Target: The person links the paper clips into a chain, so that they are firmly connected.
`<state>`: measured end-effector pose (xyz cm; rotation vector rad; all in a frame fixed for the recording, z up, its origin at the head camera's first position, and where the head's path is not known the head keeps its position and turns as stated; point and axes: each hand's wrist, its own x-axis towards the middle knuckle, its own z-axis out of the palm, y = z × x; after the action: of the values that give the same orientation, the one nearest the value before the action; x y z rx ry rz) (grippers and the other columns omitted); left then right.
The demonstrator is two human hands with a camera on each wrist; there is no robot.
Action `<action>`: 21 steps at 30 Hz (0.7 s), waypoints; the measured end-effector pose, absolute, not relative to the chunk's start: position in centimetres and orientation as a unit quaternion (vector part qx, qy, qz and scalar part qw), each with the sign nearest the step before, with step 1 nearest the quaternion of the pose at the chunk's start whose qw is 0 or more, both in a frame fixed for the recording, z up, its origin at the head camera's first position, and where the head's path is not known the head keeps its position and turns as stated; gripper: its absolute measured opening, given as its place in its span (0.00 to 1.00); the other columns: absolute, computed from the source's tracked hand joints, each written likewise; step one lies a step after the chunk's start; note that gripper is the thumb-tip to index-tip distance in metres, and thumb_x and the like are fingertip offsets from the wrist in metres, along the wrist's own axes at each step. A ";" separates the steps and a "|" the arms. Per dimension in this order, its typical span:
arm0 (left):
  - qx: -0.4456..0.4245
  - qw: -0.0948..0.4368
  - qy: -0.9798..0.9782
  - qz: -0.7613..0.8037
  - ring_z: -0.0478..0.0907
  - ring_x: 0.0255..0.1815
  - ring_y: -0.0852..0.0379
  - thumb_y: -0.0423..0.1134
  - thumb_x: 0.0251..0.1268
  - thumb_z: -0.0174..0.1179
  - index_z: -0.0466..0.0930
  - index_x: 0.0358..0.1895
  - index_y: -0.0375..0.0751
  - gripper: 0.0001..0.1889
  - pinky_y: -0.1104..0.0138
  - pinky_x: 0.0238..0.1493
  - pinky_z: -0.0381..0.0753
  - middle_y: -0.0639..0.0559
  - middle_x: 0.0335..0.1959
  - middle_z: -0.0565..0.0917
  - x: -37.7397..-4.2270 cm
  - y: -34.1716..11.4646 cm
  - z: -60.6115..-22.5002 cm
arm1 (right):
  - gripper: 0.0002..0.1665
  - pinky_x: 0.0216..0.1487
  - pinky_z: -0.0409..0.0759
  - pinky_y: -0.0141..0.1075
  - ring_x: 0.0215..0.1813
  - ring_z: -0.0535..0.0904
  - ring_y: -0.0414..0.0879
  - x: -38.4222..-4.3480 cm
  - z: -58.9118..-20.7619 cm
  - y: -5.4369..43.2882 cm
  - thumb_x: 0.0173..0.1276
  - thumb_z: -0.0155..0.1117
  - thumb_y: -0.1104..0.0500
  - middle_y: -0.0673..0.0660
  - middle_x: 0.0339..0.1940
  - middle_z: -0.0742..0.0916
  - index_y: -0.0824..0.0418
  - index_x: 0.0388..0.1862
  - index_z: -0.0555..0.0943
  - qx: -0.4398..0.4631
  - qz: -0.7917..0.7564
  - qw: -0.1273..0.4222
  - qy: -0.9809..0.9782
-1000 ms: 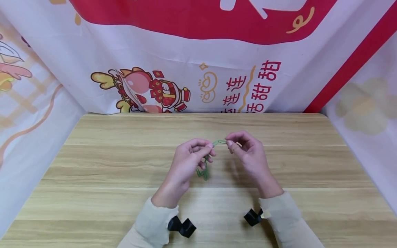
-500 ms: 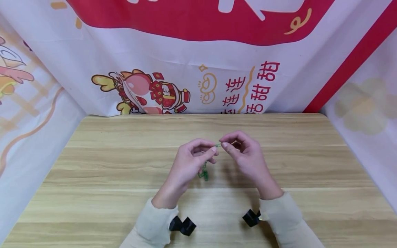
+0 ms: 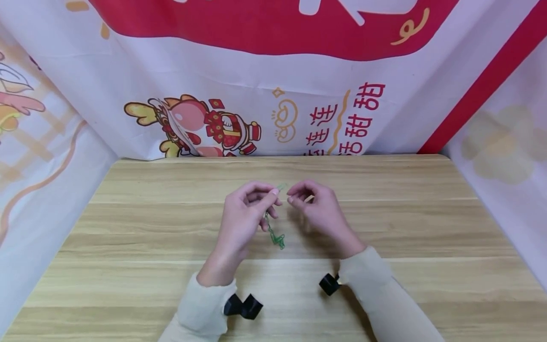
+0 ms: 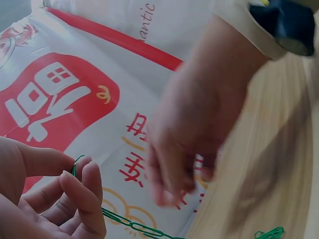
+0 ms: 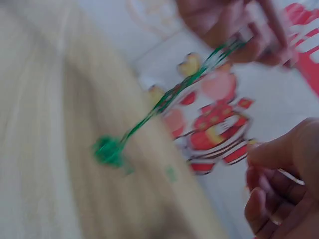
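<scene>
A chain of green paper clips [image 3: 271, 230] hangs from my left hand [image 3: 245, 209], its lower end bunched in a small heap on the table. Thumb and index finger pinch the chain near its top, and one clip end pokes up past the fingertips. In the left wrist view the linked clips [image 4: 132, 223] run out below the fingers. To the right, my right hand [image 3: 317, 205] is apart from the chain, fingers loosely bent, nothing visible between them. The right wrist view, blurred, shows the right hand [image 5: 284, 174] below and apart from the chain [image 5: 174, 92].
The wood-grain table [image 3: 149, 228] extends around both hands. Behind it hangs a white cloth [image 3: 256, 71] printed with red shapes, characters and a cartoon figure. A black camera mount sits on each wrist, over pale sleeves [image 3: 205, 304].
A second ago both hands pinched the chain's upper end. The right hand has since let go. Both hands have shifted left, the left one still carrying the chain, whose top clip now points up.
</scene>
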<state>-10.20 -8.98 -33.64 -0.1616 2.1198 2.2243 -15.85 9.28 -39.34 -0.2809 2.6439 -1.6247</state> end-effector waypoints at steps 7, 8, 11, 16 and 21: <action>-0.070 -0.004 0.667 0.742 0.84 0.27 0.58 0.36 0.79 0.64 0.84 0.54 0.39 0.08 0.72 0.19 0.76 0.49 0.38 0.90 -10.1 -9.8 -33.0 | 0.11 0.52 0.86 0.42 0.45 0.84 0.47 -18.2 -42.1 6.6 0.70 0.76 0.60 0.56 0.43 0.89 0.60 0.48 0.87 -0.115 -0.419 0.055 0.899; -0.073 -0.007 0.664 0.744 0.84 0.27 0.58 0.36 0.79 0.64 0.84 0.54 0.39 0.08 0.72 0.19 0.76 0.48 0.38 0.90 -10.1 -9.9 -32.9 | 0.11 0.53 0.86 0.43 0.45 0.84 0.48 -18.5 -42.2 6.3 0.70 0.76 0.59 0.56 0.44 0.89 0.60 0.48 0.87 -0.111 -0.404 0.053 0.907; -0.078 -0.013 0.660 0.747 0.84 0.27 0.58 0.38 0.80 0.64 0.84 0.54 0.40 0.08 0.72 0.20 0.77 0.48 0.38 0.90 -10.1 -10.0 -32.9 | 0.12 0.53 0.84 0.44 0.47 0.84 0.48 -19.0 -42.3 5.2 0.71 0.76 0.53 0.54 0.45 0.89 0.57 0.48 0.88 -0.082 -0.366 0.044 0.926; -0.086 -0.005 0.662 0.744 0.84 0.28 0.58 0.38 0.80 0.64 0.84 0.54 0.40 0.08 0.72 0.21 0.77 0.48 0.40 0.90 -10.1 -10.1 -33.0 | 0.15 0.51 0.83 0.45 0.48 0.83 0.48 -19.6 -42.3 3.8 0.72 0.75 0.47 0.53 0.47 0.87 0.54 0.50 0.89 -0.048 -0.320 0.046 0.945; -0.086 -0.002 0.664 0.743 0.83 0.29 0.57 0.38 0.80 0.65 0.85 0.54 0.41 0.08 0.72 0.22 0.78 0.50 0.39 0.90 -10.2 -10.0 -33.0 | 0.14 0.48 0.82 0.44 0.47 0.82 0.48 -19.7 -42.3 3.1 0.72 0.75 0.46 0.52 0.46 0.86 0.52 0.48 0.89 -0.036 -0.304 0.047 0.951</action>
<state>-10.19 -10.00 -32.95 -0.2718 2.0886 2.3351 -19.74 3.12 -42.28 -0.1112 2.9012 -0.9274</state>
